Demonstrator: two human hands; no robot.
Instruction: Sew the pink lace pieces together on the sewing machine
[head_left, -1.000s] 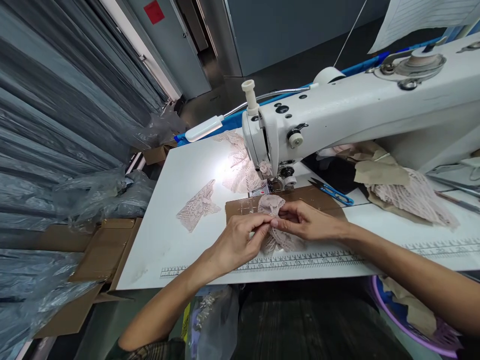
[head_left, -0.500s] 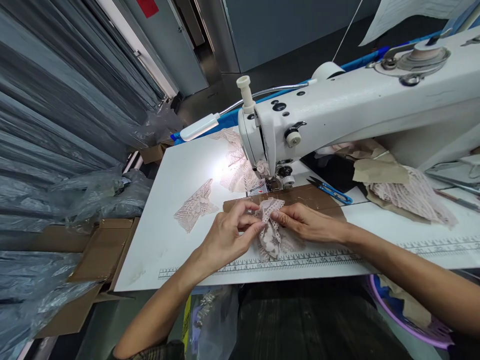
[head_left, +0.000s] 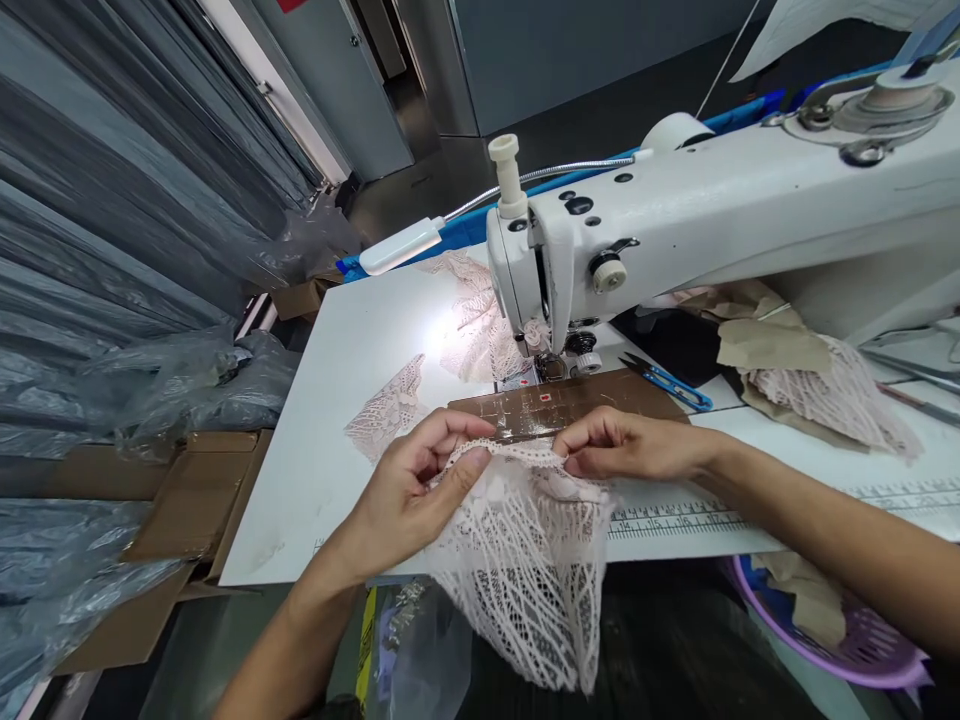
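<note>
A piece of pale pink lace (head_left: 525, 540) is stretched between my two hands, its scalloped edge held up and the rest hanging over the table's front edge. My left hand (head_left: 416, 490) pinches that edge at the left between thumb and fingers. On the other side, my right hand (head_left: 626, 445) grips the same edge with its fingertips. Just beyond the lace stands the white sewing machine (head_left: 525, 270), its needle area over a brown plate (head_left: 585, 400). Another lace piece (head_left: 390, 405) lies flat to the left of my hands.
More lace (head_left: 476, 335) lies under the lamp (head_left: 401, 247) behind the needle. Blue thread snips (head_left: 675, 388) rest right of the plate, near lace and tan scraps (head_left: 772, 345). A purple basket (head_left: 847, 665) stands below the table, and an open cardboard box (head_left: 195, 500) sits at left.
My hands have moved apart, the left one leftward and nearer to me. The lace, bunched between them before, now spreads wide and hangs down over the table edge.
</note>
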